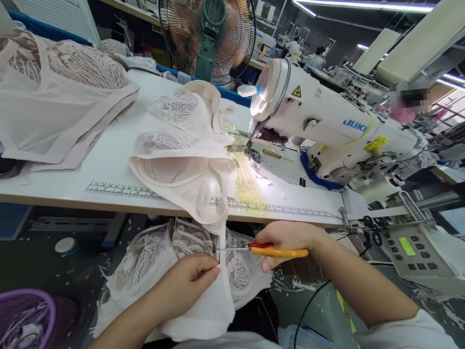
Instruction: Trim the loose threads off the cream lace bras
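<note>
My left hand pinches the edge of a beige lace garment that lies over my lap. My right hand holds scissors with orange and red handles, their blades pointing left at a narrow strap of the garment, close to my left fingertips. Another beige bra rests on the table and hangs over its front edge, joining the pieces below. To its right, the lit needle area of a white sewing machine stands over the table.
Stacked beige garments cover the table's left side. A purple basket with scraps is at the lower left. Behind the table stands a fan. A control panel is at the right, and a black cable runs below it.
</note>
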Available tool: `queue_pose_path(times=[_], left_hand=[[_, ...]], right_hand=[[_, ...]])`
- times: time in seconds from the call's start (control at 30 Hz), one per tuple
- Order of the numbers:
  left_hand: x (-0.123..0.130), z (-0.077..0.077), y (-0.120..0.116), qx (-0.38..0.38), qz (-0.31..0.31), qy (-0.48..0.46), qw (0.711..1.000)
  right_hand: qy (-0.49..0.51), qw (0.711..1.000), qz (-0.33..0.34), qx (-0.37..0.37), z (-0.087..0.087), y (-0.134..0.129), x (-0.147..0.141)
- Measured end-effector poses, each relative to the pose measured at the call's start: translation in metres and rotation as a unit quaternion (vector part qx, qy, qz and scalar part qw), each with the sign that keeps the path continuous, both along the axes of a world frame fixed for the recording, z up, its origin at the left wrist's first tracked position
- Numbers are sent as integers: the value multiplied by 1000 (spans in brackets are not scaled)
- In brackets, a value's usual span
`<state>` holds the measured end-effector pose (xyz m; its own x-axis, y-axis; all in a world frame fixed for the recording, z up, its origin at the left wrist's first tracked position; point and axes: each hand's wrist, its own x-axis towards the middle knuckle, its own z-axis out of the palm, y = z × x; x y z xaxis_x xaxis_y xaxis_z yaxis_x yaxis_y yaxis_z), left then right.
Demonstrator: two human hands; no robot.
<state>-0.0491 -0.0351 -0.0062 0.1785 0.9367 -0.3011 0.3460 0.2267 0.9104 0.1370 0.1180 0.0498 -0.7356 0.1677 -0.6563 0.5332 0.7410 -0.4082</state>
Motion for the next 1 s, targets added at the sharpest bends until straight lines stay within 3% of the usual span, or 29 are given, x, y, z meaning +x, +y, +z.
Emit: queue_pose_path(times=[0.17,0.3,0.47,0.6,0.83,1.0], left_hand=[[-3,0,3,23,-7,17,1000],[-1,6,3,53,-5,13,998],[6,21,1,134,21,-10,991],[11,26,1,174,70,0,982],[20,21,-1,142,206,-31,968],[25,18,-4,132,271,-40,953]], right_hand=[[33,998,-49,-36,-5,1,7],[125,978,-138,-94,-18,-7,17],[362,886,-223,-184,-41,-38,20],[445,812,-278,-255,-56,-73,18],[479,766,-412,-116,-72,-99,26],[485,749,-447,-60,-73,-103,28]])
